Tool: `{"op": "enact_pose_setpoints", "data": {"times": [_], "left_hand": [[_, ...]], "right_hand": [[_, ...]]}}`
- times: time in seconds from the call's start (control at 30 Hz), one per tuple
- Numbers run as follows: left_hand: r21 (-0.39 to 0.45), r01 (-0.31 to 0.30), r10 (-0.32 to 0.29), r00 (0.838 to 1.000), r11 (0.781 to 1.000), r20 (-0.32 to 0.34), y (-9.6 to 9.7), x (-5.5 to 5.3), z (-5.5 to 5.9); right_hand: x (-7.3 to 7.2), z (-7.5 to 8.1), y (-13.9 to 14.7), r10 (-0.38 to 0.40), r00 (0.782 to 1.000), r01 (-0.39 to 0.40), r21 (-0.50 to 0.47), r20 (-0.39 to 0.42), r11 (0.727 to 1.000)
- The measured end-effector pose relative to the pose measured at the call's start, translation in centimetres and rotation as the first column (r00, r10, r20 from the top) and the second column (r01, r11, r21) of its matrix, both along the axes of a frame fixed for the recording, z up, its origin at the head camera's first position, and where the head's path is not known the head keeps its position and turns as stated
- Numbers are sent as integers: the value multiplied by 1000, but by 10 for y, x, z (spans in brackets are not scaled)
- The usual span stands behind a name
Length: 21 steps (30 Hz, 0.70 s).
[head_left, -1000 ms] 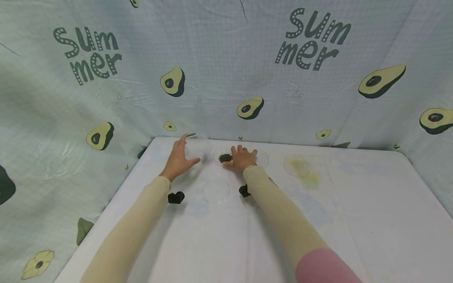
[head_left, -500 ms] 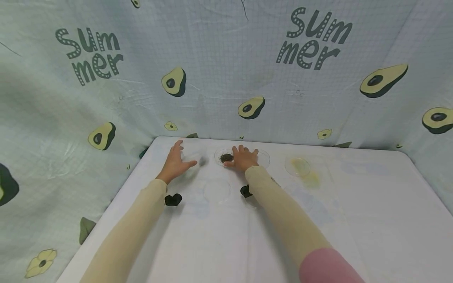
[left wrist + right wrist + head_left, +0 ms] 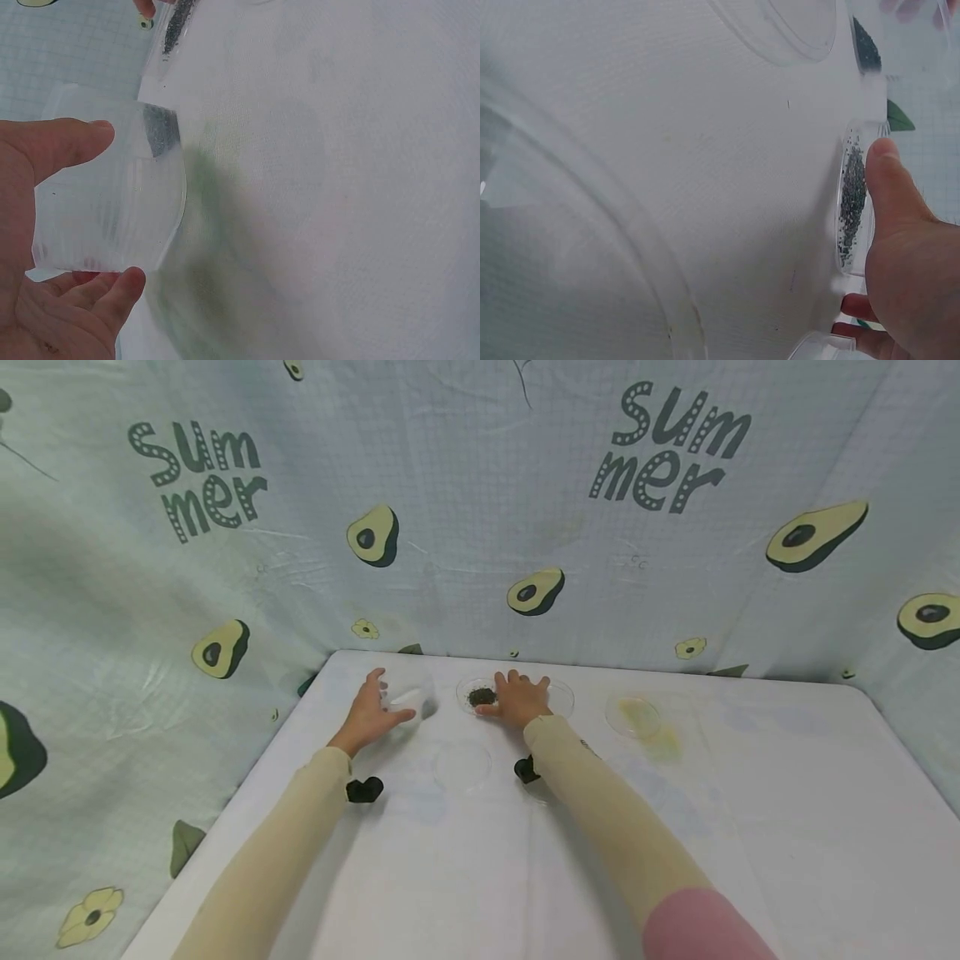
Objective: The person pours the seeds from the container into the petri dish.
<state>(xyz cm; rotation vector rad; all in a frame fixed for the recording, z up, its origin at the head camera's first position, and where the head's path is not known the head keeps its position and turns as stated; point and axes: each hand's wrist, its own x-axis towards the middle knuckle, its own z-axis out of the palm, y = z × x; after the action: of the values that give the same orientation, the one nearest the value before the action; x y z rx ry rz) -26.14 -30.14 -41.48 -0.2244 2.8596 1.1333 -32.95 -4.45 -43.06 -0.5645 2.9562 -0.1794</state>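
A clear plastic cup with dark granules in one corner is held in my left hand, at the back left of the table. In the left wrist view the thumb lies along one side of this cup and the fingers along the other. My right hand grips a clear petri dish from its right side. Dark green-black flakes lie heaped in this dish. The right wrist view shows the thumb at the dish's edge, with fingertips beyond the other end.
Another clear dish stands just right of my right hand. Farther right is a dish beside a yellowish mark on the cloth. A clear round dish lies nearer, between the arms, and one more dish is partly under the right forearm. A printed curtain hangs behind.
My left hand has come down and slightly toward me with the cup, which sits lower beside the dish of flakes. The right hand stays at its dish.
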Motion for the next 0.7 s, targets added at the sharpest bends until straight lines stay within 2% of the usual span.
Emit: {"op": "enact_pose_setpoints", "data": {"times": [0.13,0.37,0.7], "left_hand": [[-37,6,-6,1000,999,3,0,1,0],[-128,46,-55,996,991,-72,3,7,8],[-162,89,-111,986,983,-127,6,16,19]], "right_hand": [[2,1,0,-3,1000,3,-7,3,1000],[3,6,3,-2,1000,1,-56,-19,998],[0,9,20,29,999,-30,-68,-26,997]]}}
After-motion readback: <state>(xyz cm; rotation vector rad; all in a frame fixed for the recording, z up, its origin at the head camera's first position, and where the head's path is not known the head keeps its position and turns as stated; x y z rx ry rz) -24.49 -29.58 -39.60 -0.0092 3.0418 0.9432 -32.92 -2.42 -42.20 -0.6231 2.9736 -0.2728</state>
